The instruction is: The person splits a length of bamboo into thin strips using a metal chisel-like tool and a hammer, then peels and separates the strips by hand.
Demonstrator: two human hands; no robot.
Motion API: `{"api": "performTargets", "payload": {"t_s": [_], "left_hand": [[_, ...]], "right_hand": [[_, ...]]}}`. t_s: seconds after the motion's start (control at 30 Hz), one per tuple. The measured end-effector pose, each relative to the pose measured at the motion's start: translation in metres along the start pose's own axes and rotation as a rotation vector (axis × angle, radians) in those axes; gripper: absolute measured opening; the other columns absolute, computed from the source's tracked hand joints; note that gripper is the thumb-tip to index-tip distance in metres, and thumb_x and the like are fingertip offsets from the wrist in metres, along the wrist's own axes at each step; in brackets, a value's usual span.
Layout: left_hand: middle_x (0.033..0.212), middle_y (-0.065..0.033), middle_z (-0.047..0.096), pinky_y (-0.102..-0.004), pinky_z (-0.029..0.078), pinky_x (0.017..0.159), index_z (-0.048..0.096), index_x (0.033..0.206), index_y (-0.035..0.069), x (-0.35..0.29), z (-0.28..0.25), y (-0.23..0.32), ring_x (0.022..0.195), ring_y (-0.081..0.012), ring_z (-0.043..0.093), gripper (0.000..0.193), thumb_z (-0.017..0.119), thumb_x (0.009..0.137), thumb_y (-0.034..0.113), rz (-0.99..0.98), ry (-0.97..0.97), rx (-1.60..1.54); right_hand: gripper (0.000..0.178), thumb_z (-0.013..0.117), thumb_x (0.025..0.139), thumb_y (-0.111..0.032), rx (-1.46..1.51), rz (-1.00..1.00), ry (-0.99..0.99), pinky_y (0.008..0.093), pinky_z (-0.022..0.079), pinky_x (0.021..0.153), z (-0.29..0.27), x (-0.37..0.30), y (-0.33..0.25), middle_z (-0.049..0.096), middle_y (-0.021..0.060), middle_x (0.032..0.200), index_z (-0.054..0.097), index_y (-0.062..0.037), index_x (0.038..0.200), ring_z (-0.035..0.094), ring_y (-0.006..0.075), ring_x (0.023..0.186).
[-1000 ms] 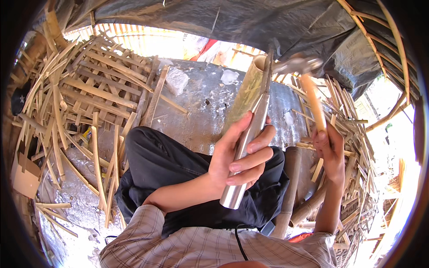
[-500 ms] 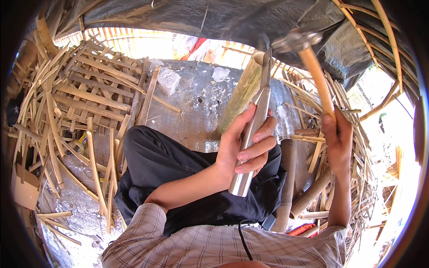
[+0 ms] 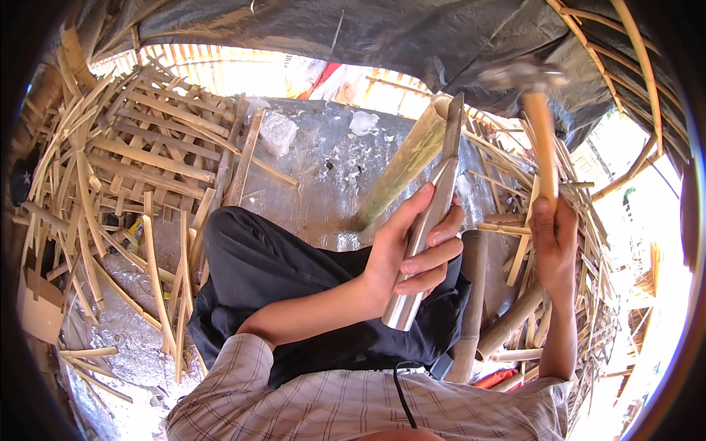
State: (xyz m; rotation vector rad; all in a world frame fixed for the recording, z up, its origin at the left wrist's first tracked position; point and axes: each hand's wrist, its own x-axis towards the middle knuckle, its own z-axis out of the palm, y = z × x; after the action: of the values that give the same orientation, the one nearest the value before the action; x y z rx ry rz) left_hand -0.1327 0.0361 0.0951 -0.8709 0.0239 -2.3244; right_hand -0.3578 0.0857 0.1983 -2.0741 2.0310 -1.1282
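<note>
My left hand point(image 3: 412, 253) is closed around the round steel handle of a knife point(image 3: 434, 220), its fingers wrapped over it. The dark blade, seen nearly edge-on, rises beside the upper end of a green-tan bamboo tube point(image 3: 401, 169). That tube stands on the ground in front of my lap, tilted to the right; whether the blade bites into it, I cannot tell. With my right hand point(image 3: 555, 242) I grip a hammer point(image 3: 542, 143) by its wooden handle. Its metal head, smeared by motion, is up to the right of the blade and apart from it.
Woven bamboo lattice point(image 3: 158, 147) and loose strips point(image 3: 84, 198) heap up on the left. More bamboo strips point(image 3: 588, 294) curve along the right, near thick bamboo poles point(image 3: 474, 301). A dark tarp point(image 3: 382, 33) hangs ahead. A cardboard box point(image 3: 43, 312) sits far left.
The hammer has swung right, away from the blade it was close to. My left hand and the knife have shifted right and slightly down; the bamboo tube's top leans farther right.
</note>
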Motion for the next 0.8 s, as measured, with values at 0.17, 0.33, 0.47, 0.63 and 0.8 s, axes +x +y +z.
{"api": "performTargets", "payload": {"t_s": [0.17, 0.33, 0.47, 0.63, 0.8], "left_hand": [[0.083, -0.0071, 0.042, -0.0205, 0.043, 0.028, 0.046, 0.131, -0.006, 0.001, 0.004, 0.001, 0.049, -0.0097, 0.045, 0.046, 0.034, 0.112, 0.034, 0.012, 0.012, -0.022], [0.083, -0.0075, 0.042, -0.0205, 0.044, 0.028, 0.047, 0.13, -0.007, 0.001, 0.001, 0.001, 0.049, -0.0097, 0.046, 0.046, 0.035, 0.112, 0.034, -0.005, 0.003, -0.019], [0.083, -0.0075, 0.042, -0.0204, 0.044, 0.028, 0.046, 0.13, -0.007, -0.001, 0.004, 0.001, 0.049, -0.0096, 0.046, 0.046, 0.034, 0.112, 0.034, 0.005, 0.012, -0.027], [0.084, -0.0075, 0.043, -0.0202, 0.044, 0.028, 0.046, 0.13, -0.008, 0.0, 0.001, 0.0, 0.049, -0.0094, 0.046, 0.047, 0.035, 0.112, 0.034, 0.003, 0.009, -0.036], [0.084, -0.0077, 0.043, -0.0202, 0.046, 0.029, 0.046, 0.13, -0.009, 0.0, 0.003, 0.004, 0.049, -0.0094, 0.047, 0.047, 0.034, 0.112, 0.033, 0.038, -0.024, -0.025]], "right_hand": [[0.027, 0.057, 0.107, -0.028, 0.19, 0.166, -0.134, 0.0237, 0.031, 0.051, -0.022, 0.0, -0.025, 0.049, -0.0019, 0.072, 0.062, -0.0015, 0.103, 0.039, 0.0051, 0.058], [0.027, 0.057, 0.107, -0.028, 0.017, -0.114, 0.001, 0.0258, 0.034, 0.053, -0.007, -0.007, -0.014, 0.045, -0.0012, 0.069, 0.063, -0.001, 0.106, 0.04, 0.0067, 0.059], [0.035, 0.057, 0.107, -0.03, -0.046, 0.192, -0.107, 0.0264, 0.037, 0.057, -0.018, -0.005, -0.019, 0.049, 0.0003, 0.075, 0.062, 0.0007, 0.122, 0.042, 0.0074, 0.064], [0.034, 0.056, 0.107, -0.029, 0.136, 0.097, 0.003, 0.0259, 0.036, 0.057, -0.011, -0.003, -0.008, 0.046, -0.0012, 0.074, 0.061, 0.0016, 0.12, 0.041, 0.0074, 0.064], [0.031, 0.054, 0.108, -0.032, 0.026, 0.138, -0.016, 0.024, 0.033, 0.052, -0.014, -0.001, -0.006, 0.047, -0.0019, 0.073, 0.06, -0.0024, 0.114, 0.04, 0.0063, 0.061]]}}
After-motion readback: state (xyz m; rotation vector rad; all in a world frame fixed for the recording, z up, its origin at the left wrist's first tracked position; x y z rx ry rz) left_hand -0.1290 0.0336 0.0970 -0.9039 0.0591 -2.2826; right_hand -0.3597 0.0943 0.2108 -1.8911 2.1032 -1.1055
